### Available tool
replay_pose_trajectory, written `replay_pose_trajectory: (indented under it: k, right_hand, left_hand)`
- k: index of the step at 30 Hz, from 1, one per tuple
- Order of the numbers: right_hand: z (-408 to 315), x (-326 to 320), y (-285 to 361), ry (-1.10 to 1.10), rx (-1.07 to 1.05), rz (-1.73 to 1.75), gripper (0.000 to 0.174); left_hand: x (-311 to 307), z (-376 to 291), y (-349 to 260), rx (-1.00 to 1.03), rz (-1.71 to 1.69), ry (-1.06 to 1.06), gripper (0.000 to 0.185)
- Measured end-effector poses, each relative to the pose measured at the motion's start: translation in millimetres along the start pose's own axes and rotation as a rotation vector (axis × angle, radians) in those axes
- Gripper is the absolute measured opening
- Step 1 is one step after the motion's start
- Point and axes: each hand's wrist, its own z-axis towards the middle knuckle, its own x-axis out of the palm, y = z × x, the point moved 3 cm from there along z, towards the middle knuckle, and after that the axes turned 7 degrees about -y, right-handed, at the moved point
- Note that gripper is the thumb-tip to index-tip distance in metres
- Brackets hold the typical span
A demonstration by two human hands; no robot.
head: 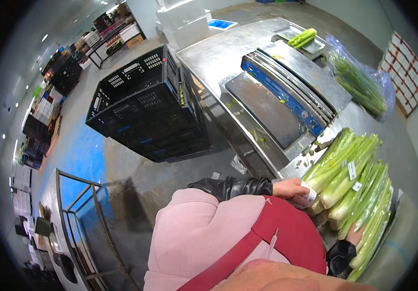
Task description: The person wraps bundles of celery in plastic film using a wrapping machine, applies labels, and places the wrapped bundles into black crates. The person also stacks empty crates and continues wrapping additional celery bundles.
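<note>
My left hand (289, 189) is closed around a white roll of labels (306, 196), held against the root ends of the nearest celery. My right hand (354, 234) has its fingers on a film-wrapped celery bunch (365, 203) at the right of the pile; part of the hand is hidden among the stalks. Several celery bunches (334, 160) lie side by side on the steel table (209, 65), in shiny clear film. A white label (351, 170) sits on one bunch, and a smaller white label (357, 186) on another.
Beyond the celery stands a blue film-wrapping machine (281, 98) with a flat plate. A scale (312, 45) bearing celery and a bag of greens (361, 83) are farther back. Stacked black crates (139, 105) stand left of the table; a metal frame (96, 218) is at lower left.
</note>
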Motion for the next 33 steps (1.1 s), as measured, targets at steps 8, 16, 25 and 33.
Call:
replay_pose_trajectory:
  k: [8,16,25,33]
  right_hand:
    - [8.8,9.3,-2.1,-0.07,-0.025,0.003,0.073]
    - [-51.5,-51.9,171.9,0.121,-0.421,0.799,0.021]
    - [-127.8,-0.6,307.7,0.381,-1.056,0.652,0.029]
    - [-128.2,23.6,297.0,0.345,-0.963,0.784,0.03]
  left_hand:
    - [-17.9,-10.7,-2.3,0.062,0.007,-0.067,0.032]
    - [-12.7,-31.8,-9.6,0.048,-0.232,-0.016,0.03]
    - [-20.6,-27.5,-3.0,0.079,-0.271,0.009,0.024]
    - [-33.4,-18.4,7.4,0.091,-0.23,0.06,0.024]
